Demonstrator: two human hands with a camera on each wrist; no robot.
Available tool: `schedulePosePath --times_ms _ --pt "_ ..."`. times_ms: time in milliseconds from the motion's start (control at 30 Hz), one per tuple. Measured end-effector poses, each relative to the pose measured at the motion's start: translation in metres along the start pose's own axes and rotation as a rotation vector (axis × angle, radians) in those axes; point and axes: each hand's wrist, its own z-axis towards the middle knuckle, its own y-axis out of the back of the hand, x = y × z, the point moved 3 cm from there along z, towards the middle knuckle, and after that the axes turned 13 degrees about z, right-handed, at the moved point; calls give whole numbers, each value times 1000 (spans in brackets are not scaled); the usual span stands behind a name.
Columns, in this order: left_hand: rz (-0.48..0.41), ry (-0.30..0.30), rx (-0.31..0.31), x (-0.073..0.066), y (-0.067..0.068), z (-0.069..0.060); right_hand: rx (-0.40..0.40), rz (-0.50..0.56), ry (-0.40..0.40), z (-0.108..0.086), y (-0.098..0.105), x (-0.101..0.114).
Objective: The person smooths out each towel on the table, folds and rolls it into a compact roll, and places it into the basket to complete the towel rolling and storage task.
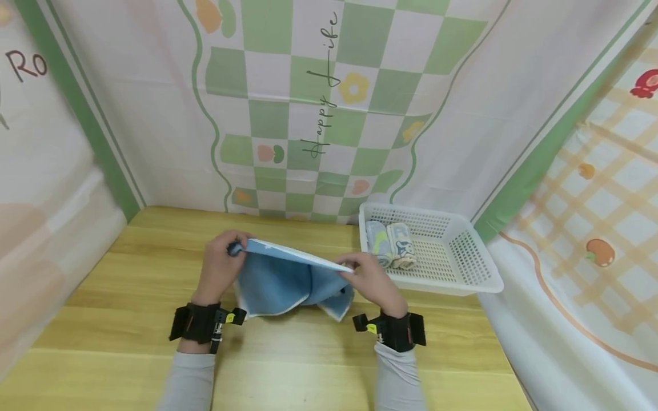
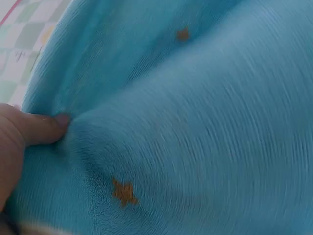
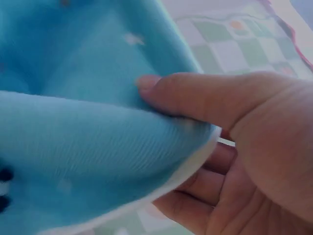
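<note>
A blue towel (image 1: 277, 279) with a pale edge hangs between both hands over the wooden table. My left hand (image 1: 222, 262) pinches its upper left part, and my right hand (image 1: 372, 279) pinches its upper right part. The top edge is stretched and slopes down slightly to the right; the lower part droops in folds close to the tabletop. In the left wrist view the thumb presses on the blue cloth (image 2: 205, 127), which bears small brown stars. In the right wrist view the thumb lies over the towel (image 3: 98, 132), with the fingers behind its white border.
A white perforated plastic basket (image 1: 457, 279) stands at the back right of the table (image 1: 288, 371). Two rolled, patterned towels (image 1: 401, 245) lie side by side at its left end. Printed curtains (image 1: 329, 114) hang behind the table and at both sides.
</note>
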Motion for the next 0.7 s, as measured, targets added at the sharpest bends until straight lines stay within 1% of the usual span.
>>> schedulePosePath --times_ms 67,167,233,300,367,400,533,600,667,700 --pt "26 6 -40 2 6 1 -49 -28 0 -7 11 1" --pt "56 -19 -80 2 12 3 -107 -62 8 -15 23 1" --pt "64 -32 -90 2 14 3 -120 -60 10 -18 27 1" --pt "65 -32 -80 2 14 4 -108 -47 1 -18 28 0" --pt "62 -14 -59 3 13 3 -61 -30 -30 -19 27 -3" --pt "67 -2 -46 3 13 2 -23 -28 -49 -20 25 -5" --pt "99 64 31 9 13 -6 174 -54 -136 -33 11 -22" --pt "130 85 85 15 15 -12 259 -86 -155 -43 4 -33" --pt "173 91 139 22 18 -16 288 -102 -155 -53 0 -44" --pt "191 85 163 26 19 -17 280 -95 -156 -57 0 -48"
